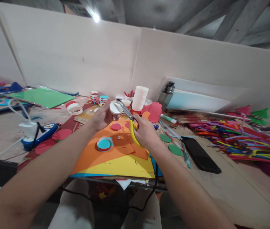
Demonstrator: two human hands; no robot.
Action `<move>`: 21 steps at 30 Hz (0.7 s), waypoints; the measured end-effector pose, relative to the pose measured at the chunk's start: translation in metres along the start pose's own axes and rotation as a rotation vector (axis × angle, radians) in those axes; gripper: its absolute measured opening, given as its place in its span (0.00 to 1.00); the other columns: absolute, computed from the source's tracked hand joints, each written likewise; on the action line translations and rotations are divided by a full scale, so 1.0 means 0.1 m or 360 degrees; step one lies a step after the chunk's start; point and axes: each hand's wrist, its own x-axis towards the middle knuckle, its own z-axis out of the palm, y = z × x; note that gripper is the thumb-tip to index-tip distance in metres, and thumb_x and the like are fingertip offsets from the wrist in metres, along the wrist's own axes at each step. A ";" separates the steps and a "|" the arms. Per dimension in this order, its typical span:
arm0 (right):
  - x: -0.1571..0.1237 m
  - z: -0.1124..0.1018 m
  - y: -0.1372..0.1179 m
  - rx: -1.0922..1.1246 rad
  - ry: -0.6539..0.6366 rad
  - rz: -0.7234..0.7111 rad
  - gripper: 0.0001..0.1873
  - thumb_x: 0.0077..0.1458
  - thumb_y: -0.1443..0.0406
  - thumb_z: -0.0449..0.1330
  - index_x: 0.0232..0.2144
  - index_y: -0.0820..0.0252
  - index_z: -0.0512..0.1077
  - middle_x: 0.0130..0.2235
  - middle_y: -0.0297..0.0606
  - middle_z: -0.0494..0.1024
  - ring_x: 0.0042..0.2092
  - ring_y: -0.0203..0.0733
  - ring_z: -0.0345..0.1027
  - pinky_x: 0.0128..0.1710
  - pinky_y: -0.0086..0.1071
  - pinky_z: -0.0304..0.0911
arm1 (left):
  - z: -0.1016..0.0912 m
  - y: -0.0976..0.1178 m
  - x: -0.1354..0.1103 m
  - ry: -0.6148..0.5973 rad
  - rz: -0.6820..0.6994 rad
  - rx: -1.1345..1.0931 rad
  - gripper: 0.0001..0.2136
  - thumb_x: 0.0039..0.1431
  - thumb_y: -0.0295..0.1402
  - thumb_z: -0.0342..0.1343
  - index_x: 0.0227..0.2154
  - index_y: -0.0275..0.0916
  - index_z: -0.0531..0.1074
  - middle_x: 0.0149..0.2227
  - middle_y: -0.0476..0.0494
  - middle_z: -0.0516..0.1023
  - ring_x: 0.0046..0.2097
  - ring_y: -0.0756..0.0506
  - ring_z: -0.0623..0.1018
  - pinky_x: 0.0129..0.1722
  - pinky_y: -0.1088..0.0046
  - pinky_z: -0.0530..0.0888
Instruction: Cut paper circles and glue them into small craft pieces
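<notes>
Take the stack of white paper cups (140,99) as your landmark: your left hand (103,116) is to its left and a little nearer to you, its fingers clamped on a round white paper piece (115,107), raised above the worktop. Your right hand (145,130), on the near side of the stack, is closed round the yellow handles of the scissors (130,117), whose blades point up and left to that piece's right side; you cannot tell from here whether they bite into it. Nearer to you than the stack and to its left, a blue-centred round piece (104,144) lies on an orange sheet (89,159). Well to the stack's right and nearer to you lies a black phone (200,155), with pipe cleaners (239,140) farther right.
</notes>
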 end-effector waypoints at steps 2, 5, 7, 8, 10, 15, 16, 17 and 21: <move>0.00 0.02 0.02 0.0000 0.0014 -0.0001 0.23 0.59 0.59 0.54 0.56 0.58 0.67 0.47 0.48 0.77 0.45 0.49 0.72 0.41 0.35 0.62 | -0.01 -0.03 0.00 -0.0023 -0.0045 0.0026 0.22 0.60 0.53 0.53 0.33 0.34 0.72 0.25 0.43 0.78 0.22 0.50 0.76 0.18 0.78 0.66; 0.00 0.03 0.03 -0.0008 0.0003 0.0005 0.24 0.60 0.59 0.54 0.57 0.58 0.66 0.48 0.48 0.76 0.46 0.49 0.71 0.42 0.36 0.63 | -0.02 -0.05 0.00 -0.0058 -0.0053 0.0049 0.23 0.59 0.53 0.53 0.32 0.34 0.71 0.24 0.43 0.77 0.22 0.50 0.75 0.18 0.78 0.66; 0.01 0.03 0.02 -0.0014 -0.0011 -0.0001 0.23 0.60 0.58 0.53 0.56 0.57 0.67 0.47 0.47 0.77 0.45 0.49 0.71 0.41 0.35 0.62 | -0.05 -0.05 0.01 -0.0098 -0.0036 0.0063 0.23 0.59 0.54 0.52 0.32 0.34 0.72 0.24 0.43 0.77 0.21 0.51 0.74 0.17 0.78 0.66; 0.01 0.02 0.02 -0.0015 -0.0014 -0.0005 0.22 0.61 0.58 0.53 0.55 0.57 0.68 0.47 0.47 0.77 0.44 0.48 0.71 0.40 0.35 0.62 | -0.06 -0.05 0.01 -0.0113 -0.0034 0.0067 0.24 0.59 0.55 0.52 0.32 0.34 0.72 0.24 0.43 0.76 0.21 0.51 0.74 0.17 0.78 0.66; 0.01 0.01 0.01 -0.0013 -0.0010 -0.0016 0.21 0.61 0.58 0.54 0.54 0.57 0.69 0.46 0.46 0.78 0.44 0.48 0.71 0.38 0.34 0.61 | -0.08 -0.04 0.02 -0.0115 -0.0035 0.0059 0.25 0.59 0.56 0.51 0.32 0.34 0.72 0.23 0.44 0.76 0.21 0.51 0.73 0.17 0.78 0.66; 0.01 0.00 -0.01 -0.0030 -0.0012 -0.0026 0.19 0.61 0.58 0.54 0.52 0.58 0.70 0.46 0.46 0.79 0.43 0.47 0.72 0.36 0.32 0.58 | -0.09 0.01 0.03 -0.0019 -0.0053 0.0033 0.26 0.58 0.57 0.50 0.31 0.35 0.71 0.22 0.45 0.75 0.19 0.52 0.72 0.14 0.80 0.63; 0.01 0.00 -0.01 -0.0044 -0.0017 -0.0022 0.19 0.61 0.58 0.54 0.52 0.58 0.71 0.45 0.46 0.79 0.42 0.47 0.72 0.35 0.32 0.58 | -0.09 0.01 0.03 0.0001 -0.0053 0.0034 0.26 0.58 0.58 0.50 0.30 0.35 0.71 0.22 0.45 0.74 0.18 0.52 0.71 0.14 0.80 0.62; 0.01 0.00 -0.01 -0.0060 -0.0020 -0.0020 0.19 0.61 0.58 0.54 0.51 0.57 0.71 0.45 0.45 0.79 0.42 0.47 0.72 0.34 0.32 0.57 | -0.08 0.02 0.03 0.0017 -0.0049 0.0037 0.26 0.57 0.58 0.50 0.30 0.35 0.71 0.21 0.46 0.74 0.18 0.53 0.70 0.13 0.80 0.60; 0.01 0.01 -0.02 -0.0122 -0.0026 -0.0026 0.19 0.60 0.60 0.54 0.51 0.57 0.71 0.43 0.45 0.80 0.41 0.47 0.73 0.33 0.32 0.56 | -0.06 0.02 0.03 0.0034 -0.0002 0.0026 0.27 0.58 0.59 0.48 0.33 0.35 0.72 0.23 0.44 0.76 0.18 0.52 0.72 0.13 0.80 0.60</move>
